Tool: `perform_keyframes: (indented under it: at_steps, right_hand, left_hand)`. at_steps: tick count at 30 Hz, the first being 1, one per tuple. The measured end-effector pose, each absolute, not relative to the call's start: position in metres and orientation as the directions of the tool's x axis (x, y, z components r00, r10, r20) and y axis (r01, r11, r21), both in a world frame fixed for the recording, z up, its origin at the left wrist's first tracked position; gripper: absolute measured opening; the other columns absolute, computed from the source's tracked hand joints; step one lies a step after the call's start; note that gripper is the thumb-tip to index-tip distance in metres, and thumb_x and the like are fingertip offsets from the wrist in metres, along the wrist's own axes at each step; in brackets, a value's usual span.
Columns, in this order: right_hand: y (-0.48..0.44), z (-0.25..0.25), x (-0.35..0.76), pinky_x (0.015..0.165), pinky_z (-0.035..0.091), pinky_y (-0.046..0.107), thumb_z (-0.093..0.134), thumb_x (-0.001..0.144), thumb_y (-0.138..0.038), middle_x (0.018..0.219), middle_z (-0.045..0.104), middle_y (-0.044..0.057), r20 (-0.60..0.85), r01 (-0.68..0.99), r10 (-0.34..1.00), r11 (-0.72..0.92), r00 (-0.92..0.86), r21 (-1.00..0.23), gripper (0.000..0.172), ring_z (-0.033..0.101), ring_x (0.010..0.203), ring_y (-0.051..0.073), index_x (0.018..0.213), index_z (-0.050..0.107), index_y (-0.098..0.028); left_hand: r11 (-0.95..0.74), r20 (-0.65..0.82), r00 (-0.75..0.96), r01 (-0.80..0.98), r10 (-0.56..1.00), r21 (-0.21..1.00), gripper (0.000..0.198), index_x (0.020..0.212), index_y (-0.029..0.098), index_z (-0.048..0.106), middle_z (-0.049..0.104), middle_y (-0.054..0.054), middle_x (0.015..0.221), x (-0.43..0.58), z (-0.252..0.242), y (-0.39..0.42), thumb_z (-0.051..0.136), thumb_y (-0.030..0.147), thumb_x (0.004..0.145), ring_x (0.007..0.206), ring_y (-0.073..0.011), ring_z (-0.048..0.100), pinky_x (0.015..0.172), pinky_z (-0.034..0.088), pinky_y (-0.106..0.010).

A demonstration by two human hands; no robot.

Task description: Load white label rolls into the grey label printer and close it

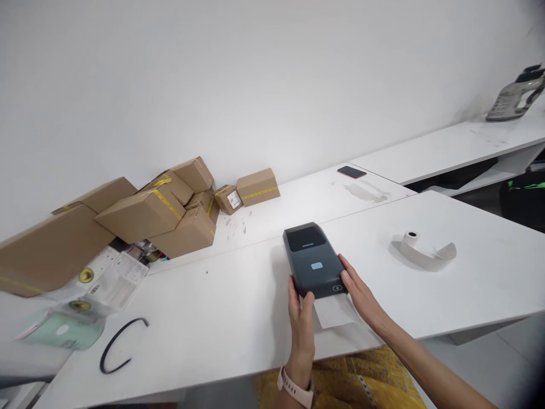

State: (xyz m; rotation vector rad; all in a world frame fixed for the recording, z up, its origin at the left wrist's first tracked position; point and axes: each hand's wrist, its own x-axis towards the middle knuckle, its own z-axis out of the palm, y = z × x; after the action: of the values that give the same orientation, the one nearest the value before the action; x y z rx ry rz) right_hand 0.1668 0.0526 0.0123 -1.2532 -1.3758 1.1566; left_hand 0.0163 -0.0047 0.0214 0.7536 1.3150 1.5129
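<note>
A dark blue-grey label printer (pixel 314 264) with a black top window is gripped from both sides near the front edge of the white table. My left hand (pixel 301 318), with a pink watch band at the wrist, closes on its left front corner, thumb on the front. On the right side, my right hand (pixel 360 289) presses its fingers along the printer's edge. A strip of white paper (pixel 334 311) sticks out from the printer's front, below the body. To the right, a small paper roll (pixel 411 238) stands partly unwound in a curl.
Several cardboard boxes (pixel 145 210) are piled at the back left against the wall. A black headband-like loop (pixel 111 349) and a mint-green pouch (pixel 63 329) lie at the left. A phone (pixel 351 171) rests at the back, and a large bottle (pixel 513 96) stands far right.
</note>
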Motion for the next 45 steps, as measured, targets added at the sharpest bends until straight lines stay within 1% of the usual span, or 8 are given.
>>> perform_keyframes:
  at_steps: [7,12,19,24,28,33,40,45]
  right_hand:
    - [0.049,0.009,0.166,0.12,0.023,0.044,0.037,0.093,-0.062,0.16,0.022,0.003,0.118,0.179,0.989,0.132,-0.085,-0.975,0.067,0.019,0.147,0.023,0.151,0.026,-0.031]
    - [0.053,0.01,0.167,0.118,0.025,0.048,0.036,0.094,-0.059,0.158,0.026,0.006,0.189,0.2,0.977,0.205,-0.096,-0.958,0.065,0.023,0.146,0.026,0.151,0.024,-0.031]
    - [0.08,0.05,0.168,0.113,0.031,0.05,0.051,0.09,-0.055,0.156,0.028,0.008,0.444,0.333,0.876,0.482,-0.187,-0.811,0.067,0.028,0.142,0.03,0.148,0.025,-0.033]
    - [0.12,0.096,0.159,0.105,0.039,0.048,0.054,0.087,-0.053,0.141,0.049,0.011,0.581,0.393,0.795,0.598,-0.176,-0.699,0.06,0.047,0.127,0.031,0.139,0.04,-0.027]
    - [0.159,0.129,0.144,0.09,0.047,0.044,0.052,0.087,-0.055,0.125,0.062,0.01,0.545,0.461,0.834,0.52,-0.09,-0.719,0.051,0.06,0.107,0.029,0.128,0.051,-0.023]
    - [0.211,0.164,0.128,0.083,0.047,0.043,0.043,0.084,-0.071,0.107,0.069,0.01,0.403,0.595,0.914,0.35,-0.048,-0.724,0.062,0.063,0.098,0.031,0.121,0.055,-0.024]
    - [0.266,0.183,0.109,0.093,0.044,0.049,0.035,0.078,-0.084,0.121,0.065,0.017,0.227,0.639,0.974,0.174,0.001,-0.749,0.081,0.058,0.112,0.038,0.124,0.054,-0.02]
    - [0.269,0.179,0.114,0.102,0.038,0.051,0.034,0.083,-0.079,0.137,0.055,0.019,0.247,0.539,0.967,0.241,-0.062,-0.807,0.085,0.051,0.124,0.036,0.142,0.038,-0.019]
  left_hand:
    - [0.026,-0.118,-0.351,-0.256,0.929,0.966,0.077,0.149,0.026,0.033,0.033,-0.005,0.157,0.018,0.028,-0.006,0.067,0.039,0.081,0.143,-0.0263,0.032,0.111,0.038,-0.033]
    - [0.006,-0.067,-0.327,-0.184,0.942,0.983,0.072,0.151,0.03,0.028,0.026,0.0,0.16,0.018,0.031,-0.009,0.06,0.042,0.087,0.145,-0.0241,0.029,0.111,0.038,-0.029]
    - [-0.094,0.077,-0.324,-0.035,0.943,0.995,0.065,0.15,0.033,0.031,0.025,0.002,0.16,0.002,0.053,0.012,0.051,0.051,0.091,0.147,-0.0227,0.022,0.117,0.029,-0.032]
    - [-0.212,0.199,-0.28,-0.015,0.939,0.977,0.056,0.148,0.03,0.036,0.032,0.0,0.157,-0.016,0.076,0.041,0.041,0.05,0.096,0.145,-0.0209,0.028,0.119,0.025,-0.035]
    - [-0.203,0.194,-0.378,0.017,0.905,0.979,0.05,0.141,0.024,0.045,0.044,-0.007,0.15,-0.024,0.059,0.06,0.048,0.042,0.094,0.138,-0.0215,0.041,0.114,0.034,-0.036]
    - [-0.007,0.1,-0.459,0.198,0.883,0.98,0.038,0.126,0.019,0.056,0.055,-0.013,0.138,-0.033,0.029,0.083,0.053,0.031,0.089,0.123,-0.0227,0.055,0.102,0.045,-0.036]
    - [0.115,0.108,-0.442,0.449,0.89,0.886,0.036,0.118,0.02,0.059,0.067,-0.011,0.121,-0.03,0.035,0.115,0.055,0.038,0.087,0.102,-0.0214,0.065,0.086,0.05,-0.031]
    - [0.15,0.141,-0.468,0.531,0.872,0.834,0.031,0.113,0.021,0.061,0.069,-0.011,0.114,-0.025,0.033,0.124,0.053,0.038,0.088,0.109,-0.0257,0.062,0.09,0.046,-0.036]
